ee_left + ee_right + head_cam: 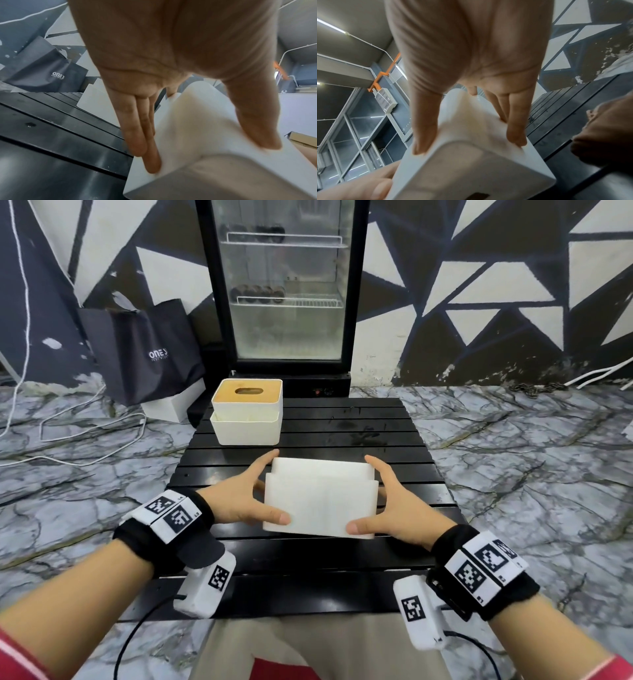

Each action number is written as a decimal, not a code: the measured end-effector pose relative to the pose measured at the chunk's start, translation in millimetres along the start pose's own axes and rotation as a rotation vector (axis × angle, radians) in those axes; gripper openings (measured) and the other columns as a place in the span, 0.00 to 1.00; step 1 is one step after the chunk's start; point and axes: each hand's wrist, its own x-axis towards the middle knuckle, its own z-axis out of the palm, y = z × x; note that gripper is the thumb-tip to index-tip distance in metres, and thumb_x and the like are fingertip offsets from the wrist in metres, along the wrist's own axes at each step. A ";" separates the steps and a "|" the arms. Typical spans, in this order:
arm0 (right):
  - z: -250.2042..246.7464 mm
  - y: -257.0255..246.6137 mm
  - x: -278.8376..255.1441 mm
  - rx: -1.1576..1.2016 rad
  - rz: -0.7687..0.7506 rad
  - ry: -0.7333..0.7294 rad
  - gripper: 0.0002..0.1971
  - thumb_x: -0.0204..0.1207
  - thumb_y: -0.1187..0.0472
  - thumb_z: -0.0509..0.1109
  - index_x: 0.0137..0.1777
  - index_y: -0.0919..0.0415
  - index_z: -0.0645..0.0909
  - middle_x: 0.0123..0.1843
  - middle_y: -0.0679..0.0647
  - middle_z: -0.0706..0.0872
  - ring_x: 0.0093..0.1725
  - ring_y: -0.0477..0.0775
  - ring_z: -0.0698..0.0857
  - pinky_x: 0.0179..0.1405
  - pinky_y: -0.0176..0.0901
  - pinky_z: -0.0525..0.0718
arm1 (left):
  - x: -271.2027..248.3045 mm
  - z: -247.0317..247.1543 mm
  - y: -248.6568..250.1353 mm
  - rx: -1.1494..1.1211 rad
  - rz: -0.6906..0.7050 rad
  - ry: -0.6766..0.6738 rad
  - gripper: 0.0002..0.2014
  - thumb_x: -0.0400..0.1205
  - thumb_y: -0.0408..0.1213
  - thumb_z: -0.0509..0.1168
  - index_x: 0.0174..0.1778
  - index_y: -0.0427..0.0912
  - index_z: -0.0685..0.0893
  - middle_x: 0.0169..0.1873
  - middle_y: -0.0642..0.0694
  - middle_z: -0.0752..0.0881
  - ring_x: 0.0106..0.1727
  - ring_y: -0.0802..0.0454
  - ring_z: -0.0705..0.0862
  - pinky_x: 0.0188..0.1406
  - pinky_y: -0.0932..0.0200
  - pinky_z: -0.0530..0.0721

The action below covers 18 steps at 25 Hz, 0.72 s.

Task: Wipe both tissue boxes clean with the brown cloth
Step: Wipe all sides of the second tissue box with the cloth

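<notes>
Hands: my left hand (239,498) and right hand (394,505) clasp the near tissue box (320,501) by its ends; I keep pressure even while turning it.

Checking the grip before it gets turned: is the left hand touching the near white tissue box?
Touching. The left wrist view shows the left hand's fingers pressed against the near tissue box.

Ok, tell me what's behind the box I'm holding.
Behind the held box stands the other box, further back and left on the table, with a fridge beyond. The held box hides the slats right behind it.
</notes>
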 end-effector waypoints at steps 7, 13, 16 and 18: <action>1.8 5.0 -10.0 0.181 -0.114 0.071 0.28 0.61 0.70 0.80 0.53 0.47 0.70 0.60 0.51 0.83 0.48 0.55 0.87 0.50 0.50 0.87 | -16.5 0.8 -1.7 -0.026 0.087 0.116 0.38 0.58 0.40 0.84 0.58 0.62 0.69 0.55 0.53 0.85 0.41 0.50 0.90 0.49 0.56 0.86; -0.3 15.0 -7.1 0.196 -0.165 0.048 0.25 0.61 0.71 0.79 0.47 0.45 0.73 0.64 0.47 0.79 0.56 0.54 0.85 0.53 0.44 0.85 | -13.0 9.3 -9.6 -0.056 0.136 0.145 0.33 0.66 0.26 0.79 0.59 0.55 0.70 0.58 0.56 0.81 0.43 0.51 0.90 0.48 0.55 0.88; 1.8 24.6 -5.1 0.165 -0.145 0.094 0.26 0.59 0.73 0.80 0.42 0.42 0.73 0.65 0.50 0.78 0.57 0.55 0.85 0.58 0.52 0.84 | -7.2 17.3 -17.8 -0.063 0.145 0.157 0.33 0.65 0.26 0.80 0.56 0.57 0.71 0.60 0.57 0.80 0.43 0.55 0.89 0.48 0.53 0.87; 7.6 31.1 -3.9 0.150 -0.132 0.107 0.27 0.58 0.75 0.79 0.42 0.45 0.72 0.63 0.52 0.79 0.54 0.56 0.86 0.56 0.55 0.85 | -5.6 27.4 -25.2 -0.075 0.151 0.185 0.33 0.64 0.25 0.80 0.55 0.56 0.71 0.59 0.57 0.79 0.42 0.59 0.88 0.46 0.60 0.85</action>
